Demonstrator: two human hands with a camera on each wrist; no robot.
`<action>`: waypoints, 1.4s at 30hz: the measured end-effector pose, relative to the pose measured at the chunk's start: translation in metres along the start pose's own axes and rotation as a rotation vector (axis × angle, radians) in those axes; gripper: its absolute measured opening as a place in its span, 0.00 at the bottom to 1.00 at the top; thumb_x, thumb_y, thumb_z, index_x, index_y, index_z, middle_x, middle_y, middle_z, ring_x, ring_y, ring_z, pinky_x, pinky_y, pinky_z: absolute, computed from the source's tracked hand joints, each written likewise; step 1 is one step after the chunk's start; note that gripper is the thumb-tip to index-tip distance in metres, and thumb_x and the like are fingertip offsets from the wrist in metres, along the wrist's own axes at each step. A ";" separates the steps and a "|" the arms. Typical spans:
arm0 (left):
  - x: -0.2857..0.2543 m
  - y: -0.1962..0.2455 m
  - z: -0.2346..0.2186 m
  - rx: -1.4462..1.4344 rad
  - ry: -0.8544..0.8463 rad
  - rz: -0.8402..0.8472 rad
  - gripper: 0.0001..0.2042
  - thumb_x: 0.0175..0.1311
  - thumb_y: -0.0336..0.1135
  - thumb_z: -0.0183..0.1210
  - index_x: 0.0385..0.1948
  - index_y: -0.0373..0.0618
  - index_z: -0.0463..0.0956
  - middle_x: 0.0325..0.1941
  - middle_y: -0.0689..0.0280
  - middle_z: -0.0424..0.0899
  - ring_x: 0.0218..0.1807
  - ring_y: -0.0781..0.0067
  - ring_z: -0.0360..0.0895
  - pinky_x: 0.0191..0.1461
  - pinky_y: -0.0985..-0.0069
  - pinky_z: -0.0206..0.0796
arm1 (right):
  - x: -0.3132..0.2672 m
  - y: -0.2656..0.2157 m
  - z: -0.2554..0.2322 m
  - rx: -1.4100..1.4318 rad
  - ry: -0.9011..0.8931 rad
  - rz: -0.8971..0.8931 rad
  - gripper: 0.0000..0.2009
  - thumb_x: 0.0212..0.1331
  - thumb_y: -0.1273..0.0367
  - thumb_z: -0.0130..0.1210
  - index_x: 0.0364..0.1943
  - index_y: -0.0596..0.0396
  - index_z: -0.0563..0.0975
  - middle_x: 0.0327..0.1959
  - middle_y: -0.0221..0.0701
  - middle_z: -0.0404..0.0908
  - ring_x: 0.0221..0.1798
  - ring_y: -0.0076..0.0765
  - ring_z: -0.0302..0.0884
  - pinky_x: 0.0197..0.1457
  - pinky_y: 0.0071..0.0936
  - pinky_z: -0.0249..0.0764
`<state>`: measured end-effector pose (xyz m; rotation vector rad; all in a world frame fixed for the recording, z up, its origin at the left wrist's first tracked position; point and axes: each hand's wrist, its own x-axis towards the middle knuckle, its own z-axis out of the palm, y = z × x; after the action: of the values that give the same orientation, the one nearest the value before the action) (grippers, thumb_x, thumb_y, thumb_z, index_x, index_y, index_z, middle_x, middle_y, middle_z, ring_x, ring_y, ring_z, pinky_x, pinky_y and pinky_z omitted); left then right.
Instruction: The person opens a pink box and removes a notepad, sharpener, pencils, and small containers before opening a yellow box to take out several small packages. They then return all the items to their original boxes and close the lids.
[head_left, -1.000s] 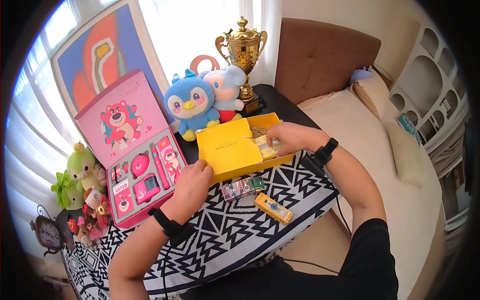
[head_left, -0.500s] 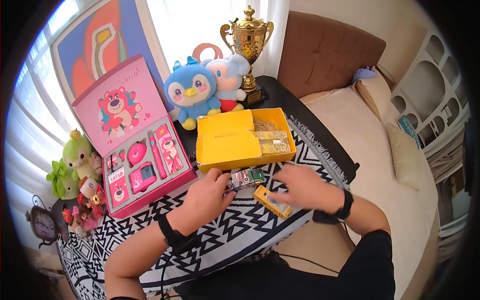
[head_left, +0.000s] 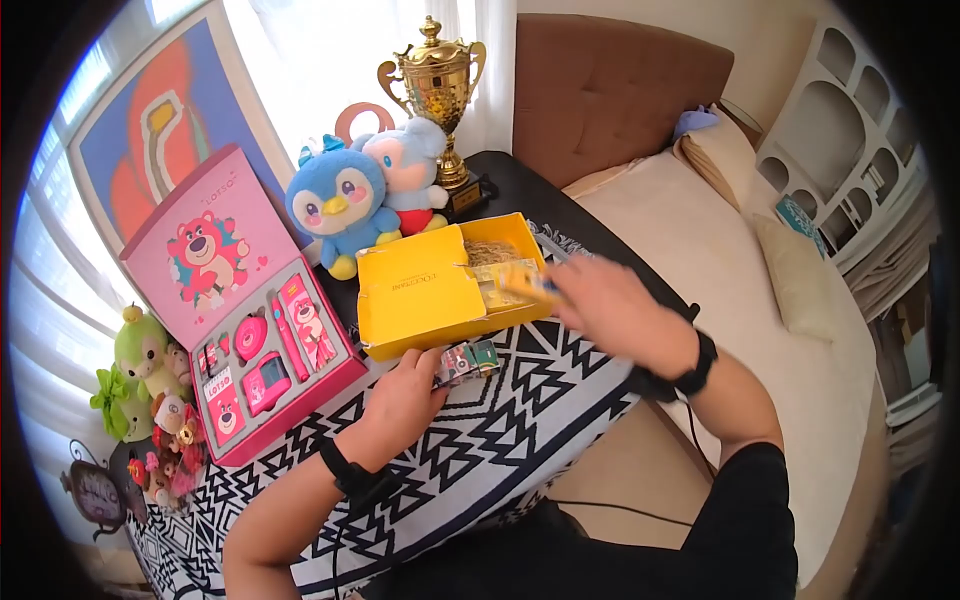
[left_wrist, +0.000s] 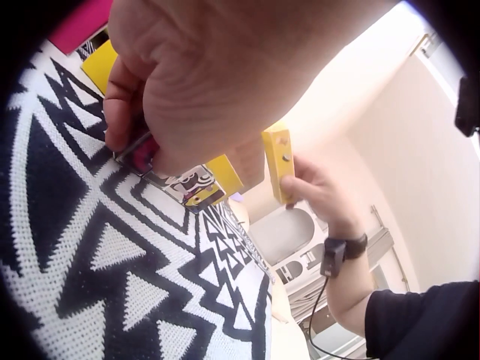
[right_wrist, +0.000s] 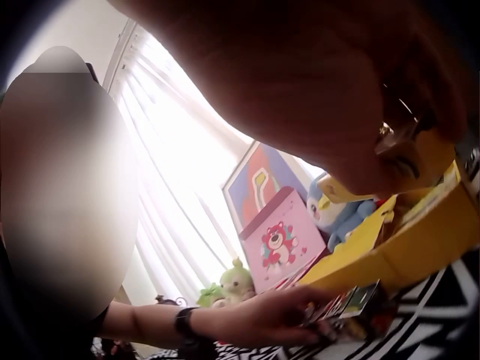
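Observation:
My right hand (head_left: 625,308) pinches a small yellow packet (head_left: 528,284), blurred in the head view, over the right part of the open yellow box (head_left: 420,287). In the left wrist view that packet (left_wrist: 279,165) stands upright between thumb and fingers. Straw-like filling (head_left: 490,254) and a patterned item show inside the box. Just in front of the box, my left hand (head_left: 400,405) grips the left end of a small dark patterned box (head_left: 470,361) lying on the cloth. The right wrist view shows this patterned box (right_wrist: 352,309) at the left fingertips.
A pink gift set (head_left: 290,400) stands open at the left, with green plush toys (head_left: 150,350) beyond it. Behind the yellow box are a blue penguin plush (head_left: 335,205), another plush and a gold trophy (head_left: 437,95). A bed (head_left: 690,240) lies to the right.
My right hand has picked the yellow packet up from the cloth and carried it up over the yellow box. My left hand has gone from the yellow box's front edge to the patterned box.

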<state>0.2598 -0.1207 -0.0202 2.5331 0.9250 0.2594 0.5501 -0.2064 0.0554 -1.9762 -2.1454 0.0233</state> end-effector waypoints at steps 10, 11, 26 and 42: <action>-0.001 0.001 -0.001 0.000 0.002 0.004 0.25 0.61 0.32 0.65 0.60 0.41 0.68 0.50 0.49 0.78 0.46 0.43 0.82 0.49 0.56 0.77 | 0.124 0.023 0.038 -0.347 -0.171 -0.113 0.13 0.59 0.74 0.58 0.48 0.55 0.84 0.49 0.42 0.80 0.54 0.48 0.79 0.55 0.39 0.80; -0.001 0.000 -0.001 -0.004 0.011 -0.007 0.25 0.61 0.32 0.65 0.60 0.41 0.68 0.50 0.49 0.78 0.46 0.43 0.82 0.49 0.56 0.77 | 0.128 0.023 0.041 -0.350 -0.173 -0.128 0.13 0.59 0.74 0.58 0.48 0.55 0.84 0.49 0.42 0.80 0.54 0.48 0.79 0.55 0.39 0.80; -0.001 -0.008 0.006 -0.062 -0.013 -0.008 0.24 0.62 0.33 0.65 0.60 0.44 0.68 0.53 0.51 0.78 0.51 0.43 0.80 0.52 0.56 0.75 | 0.142 0.028 0.057 -0.183 -0.154 -0.177 0.10 0.62 0.75 0.55 0.45 0.59 0.84 0.46 0.45 0.85 0.51 0.51 0.84 0.56 0.40 0.79; -0.007 -0.006 -0.004 -0.121 -0.006 0.072 0.23 0.61 0.33 0.66 0.57 0.43 0.70 0.49 0.51 0.80 0.48 0.47 0.81 0.51 0.57 0.74 | 0.037 -0.029 0.035 0.201 -0.119 -0.366 0.22 0.61 0.60 0.64 0.55 0.59 0.78 0.48 0.44 0.79 0.55 0.51 0.77 0.57 0.40 0.77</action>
<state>0.2499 -0.1194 -0.0199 2.4573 0.7925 0.3195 0.5127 -0.1674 0.0323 -1.4862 -2.4390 0.2898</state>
